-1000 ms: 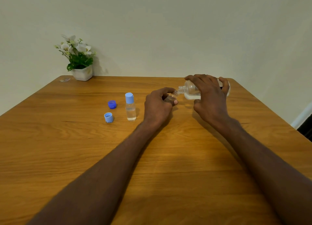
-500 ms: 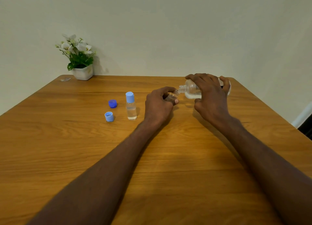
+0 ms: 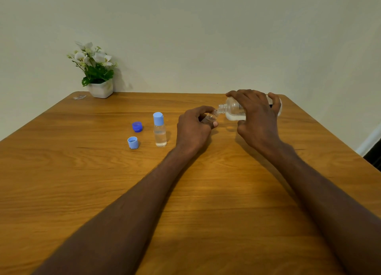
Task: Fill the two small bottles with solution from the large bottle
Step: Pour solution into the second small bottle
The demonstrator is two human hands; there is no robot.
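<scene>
Pouring now: the second little bottle is getting its fill.
Caps: the dark blue cap [image 3: 137, 126] and light blue cap [image 3: 133, 142] lie off to the side, out of the way.
Capped small bottle [image 3: 159, 129]: stands upright with liquid inside, looks done.
Left hand [image 3: 193, 128]: curled round the open small bottle [image 3: 210, 117], holding it steady.
Right hand [image 3: 255, 114]: grips the large bottle [image 3: 234, 109], tipped so its mouth meets the small one.
</scene>
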